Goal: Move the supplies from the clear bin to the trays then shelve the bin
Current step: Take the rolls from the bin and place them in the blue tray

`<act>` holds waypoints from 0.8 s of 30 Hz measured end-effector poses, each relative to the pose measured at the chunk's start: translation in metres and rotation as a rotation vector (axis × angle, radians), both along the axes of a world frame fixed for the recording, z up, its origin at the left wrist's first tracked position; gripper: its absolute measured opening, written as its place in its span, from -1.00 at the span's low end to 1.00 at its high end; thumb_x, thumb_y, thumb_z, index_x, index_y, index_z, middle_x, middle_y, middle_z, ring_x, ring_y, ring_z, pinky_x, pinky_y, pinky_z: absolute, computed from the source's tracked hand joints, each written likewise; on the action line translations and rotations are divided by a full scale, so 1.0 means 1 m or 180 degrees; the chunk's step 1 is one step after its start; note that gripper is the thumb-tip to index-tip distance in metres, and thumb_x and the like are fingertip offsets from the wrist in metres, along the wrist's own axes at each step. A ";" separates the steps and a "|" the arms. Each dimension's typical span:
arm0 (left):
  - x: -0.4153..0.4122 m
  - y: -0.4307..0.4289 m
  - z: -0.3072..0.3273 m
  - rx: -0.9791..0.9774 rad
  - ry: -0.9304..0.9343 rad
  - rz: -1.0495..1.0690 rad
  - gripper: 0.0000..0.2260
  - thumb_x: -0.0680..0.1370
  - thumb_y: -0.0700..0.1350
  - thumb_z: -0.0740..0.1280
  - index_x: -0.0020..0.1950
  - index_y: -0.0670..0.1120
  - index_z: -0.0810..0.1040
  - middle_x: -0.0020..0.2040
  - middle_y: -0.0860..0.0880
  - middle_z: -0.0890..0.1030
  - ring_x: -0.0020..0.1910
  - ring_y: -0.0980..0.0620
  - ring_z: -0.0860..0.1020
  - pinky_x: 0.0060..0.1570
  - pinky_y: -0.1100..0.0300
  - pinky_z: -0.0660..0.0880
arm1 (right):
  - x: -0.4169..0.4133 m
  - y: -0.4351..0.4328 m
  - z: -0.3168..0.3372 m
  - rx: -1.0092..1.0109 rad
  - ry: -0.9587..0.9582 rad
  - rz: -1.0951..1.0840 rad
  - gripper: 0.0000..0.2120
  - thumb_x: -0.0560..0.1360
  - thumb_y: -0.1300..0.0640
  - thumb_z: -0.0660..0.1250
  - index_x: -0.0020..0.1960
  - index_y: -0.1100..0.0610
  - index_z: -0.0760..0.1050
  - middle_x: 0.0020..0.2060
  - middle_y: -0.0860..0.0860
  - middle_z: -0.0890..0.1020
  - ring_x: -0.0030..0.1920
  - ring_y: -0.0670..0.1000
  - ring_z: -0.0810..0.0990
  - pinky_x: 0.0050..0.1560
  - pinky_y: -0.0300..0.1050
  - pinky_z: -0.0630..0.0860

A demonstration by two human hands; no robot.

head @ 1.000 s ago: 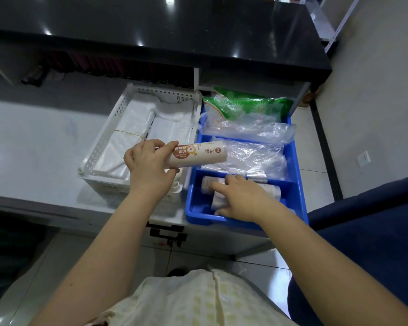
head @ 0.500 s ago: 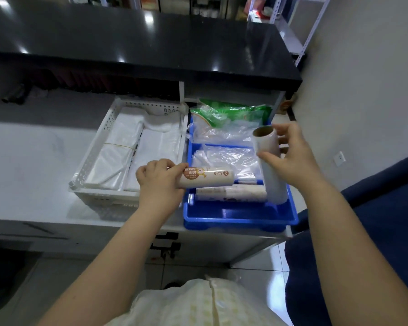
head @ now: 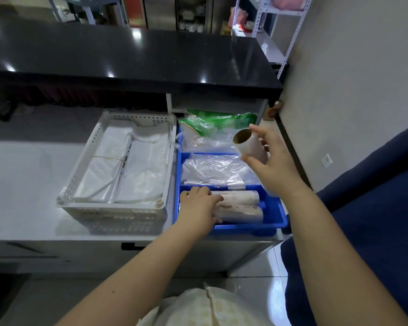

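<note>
A blue tray (head: 275, 223) with dividers stands on the white counter, right of a white perforated tray (head: 118, 211) that holds flat white plastic bags. Two pale rolls (head: 242, 205) lie side by side in the blue tray's front compartment. My left hand (head: 201, 204) rests on their left ends, fingers curled over the nearer roll. My right hand (head: 272, 161) holds a third roll (head: 249, 147) tilted above the tray's right side, its cardboard core facing up-left. Clear plastic bags (head: 217, 170) fill the middle compartment. No clear bin is in view.
A green-printed bag pack (head: 212, 122) lies at the blue tray's far end, under a black countertop (head: 132, 55) that overhangs the counter. A grey wall is at the right and a dark blue seat (head: 372, 208) below it. Metal shelving (head: 276, 27) stands behind the counter.
My left hand has lowered its labelled roll into the blue tray's front compartment beside the other roll. My right hand has lifted its roll higher and tilted it.
</note>
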State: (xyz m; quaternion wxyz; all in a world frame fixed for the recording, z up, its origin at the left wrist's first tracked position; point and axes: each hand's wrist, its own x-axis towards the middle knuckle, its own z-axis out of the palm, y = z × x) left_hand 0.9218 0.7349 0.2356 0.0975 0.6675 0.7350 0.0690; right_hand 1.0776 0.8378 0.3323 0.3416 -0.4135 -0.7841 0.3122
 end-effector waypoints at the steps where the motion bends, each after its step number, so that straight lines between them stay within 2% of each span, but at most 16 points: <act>1: -0.004 -0.002 0.000 0.0083 -0.0069 0.0036 -0.52 0.42 0.15 0.39 0.32 0.18 0.40 0.21 0.02 0.45 0.23 -0.08 0.36 0.22 -0.04 0.24 | -0.002 -0.002 -0.002 -0.0033 -0.0034 0.0032 -0.39 0.42 0.15 0.44 0.34 -0.20 0.27 0.29 -0.07 0.36 0.21 -0.07 0.40 0.14 -0.08 0.52; 4: -0.026 -0.006 0.010 0.0357 -0.0113 0.0252 -0.52 0.42 0.14 0.39 0.32 0.20 0.40 0.21 0.05 0.48 0.23 -0.03 0.38 0.20 -0.02 0.28 | -0.013 -0.007 -0.009 -0.0116 -0.0208 0.0213 -0.39 0.42 0.15 0.44 0.33 -0.24 0.27 0.29 -0.12 0.36 0.24 -0.04 0.38 0.19 0.01 0.49; 7: -0.060 -0.009 0.029 0.0505 -0.0178 0.0752 -0.53 0.41 0.12 0.42 0.30 0.19 0.43 0.21 0.04 0.50 0.21 -0.03 0.39 0.17 -0.03 0.31 | -0.027 -0.016 -0.021 -0.0070 -0.0543 0.0591 -0.38 0.44 0.16 0.43 0.35 -0.24 0.26 0.25 -0.20 0.37 0.29 -0.08 0.31 0.30 -0.01 0.34; 10: -0.092 -0.016 0.045 0.0707 -0.0204 0.1178 -0.56 0.42 0.07 0.45 0.27 0.15 0.47 0.18 0.00 0.53 0.19 -0.08 0.41 0.12 -0.03 0.33 | -0.048 -0.026 -0.043 0.0035 -0.1212 0.1004 -0.41 0.47 0.20 0.38 0.41 -0.13 0.27 0.25 -0.09 0.43 0.28 -0.02 0.29 0.32 -0.05 0.28; 14: -0.111 -0.023 0.049 0.0803 -0.0339 0.1485 -0.62 0.44 0.00 0.44 0.25 0.11 0.50 0.18 -0.03 0.53 0.22 -0.13 0.38 0.16 -0.07 0.32 | -0.069 -0.049 -0.080 0.0585 -0.2115 0.1485 -0.41 0.49 0.23 0.27 0.47 -0.05 0.22 0.22 0.02 0.45 0.19 0.11 0.34 0.26 -0.02 0.29; 16: -0.111 -0.025 0.046 0.0754 -0.0346 0.1518 -0.63 0.45 -0.01 0.44 0.25 0.11 0.50 0.19 -0.03 0.53 0.23 -0.12 0.37 0.16 -0.07 0.31 | -0.068 -0.053 -0.091 0.0554 -0.2140 0.1505 -0.42 0.49 0.17 0.28 0.47 -0.04 0.22 0.24 0.02 0.45 0.21 0.10 0.34 0.30 0.00 0.28; 20: -0.109 -0.028 0.037 0.0613 -0.0336 0.1491 -0.63 0.46 0.00 0.42 0.25 0.12 0.49 0.20 -0.01 0.52 0.23 -0.11 0.37 0.15 -0.04 0.29 | -0.066 -0.047 -0.090 0.0132 -0.1672 0.1532 -0.44 0.48 0.05 0.35 0.44 -0.09 0.28 0.30 -0.05 0.43 0.28 0.03 0.32 0.35 -0.03 0.26; 24: -0.114 -0.037 0.035 0.0608 -0.0349 0.1639 -0.64 0.45 0.00 0.42 0.24 0.11 0.50 0.18 0.00 0.52 0.23 -0.10 0.37 0.16 -0.03 0.28 | -0.093 -0.040 -0.075 0.0288 -0.1450 0.1543 -0.53 0.50 0.00 0.33 0.39 -0.08 0.34 0.28 -0.08 0.46 0.25 0.00 0.35 0.30 0.00 0.32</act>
